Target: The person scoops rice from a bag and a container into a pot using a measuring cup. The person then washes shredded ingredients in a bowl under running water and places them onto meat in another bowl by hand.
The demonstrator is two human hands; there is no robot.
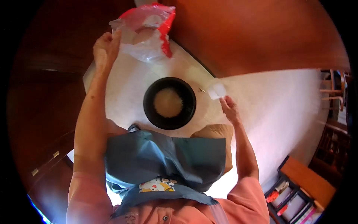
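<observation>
At the upper left, my left hand (pixel 107 50) pinches the edge of a clear plastic bag (pixel 143 43) with red trim, which hangs open above the floor. On the right, my right hand (pixel 229 108) grips a small white translucent scoop (pixel 216 90) by its near end. Between my two arms a round black pot (pixel 148 118) stands on the pale floor. A pale beige mass of fine grains (pixel 168 103) lies in its bottom. Neither the bag nor the scoop touches the pot.
Brown wooden panels (pixel 261 33) rise at the top and left. A blue-grey apron (pixel 149 155) covers my lap, beside brown cloth (pixel 216 132). An open drawer or rack (pixel 307 179) with red items stands at lower right, and wooden chairs (pixel 333 89) at far right.
</observation>
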